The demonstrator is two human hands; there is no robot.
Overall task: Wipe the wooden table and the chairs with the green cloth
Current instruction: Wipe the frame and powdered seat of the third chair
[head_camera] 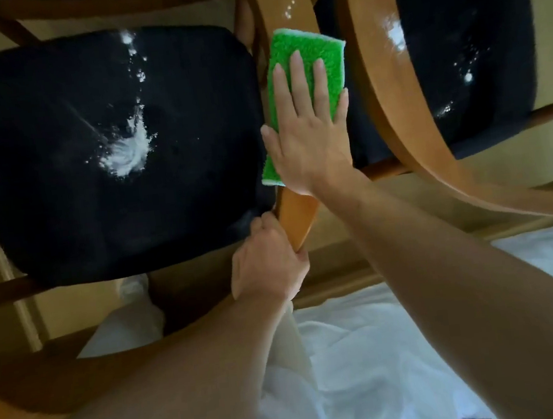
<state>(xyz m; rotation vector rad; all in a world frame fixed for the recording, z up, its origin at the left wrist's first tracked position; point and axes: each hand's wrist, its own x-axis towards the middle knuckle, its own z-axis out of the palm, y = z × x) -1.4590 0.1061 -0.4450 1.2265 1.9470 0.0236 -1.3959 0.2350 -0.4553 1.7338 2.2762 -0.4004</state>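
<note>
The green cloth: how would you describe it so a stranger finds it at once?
Two chairs with black seats stand side by side. On the wooden armrest between them lies the green cloth, pressed flat under the right hand. It is the only bright green thing.

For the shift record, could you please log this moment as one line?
right hand: flat on fluffy green cloth over curved wooden chair backrest | left hand: gripping backrest end | white powder: on black seat cushion

Dim, soft focus, glare (edges bent)
</note>
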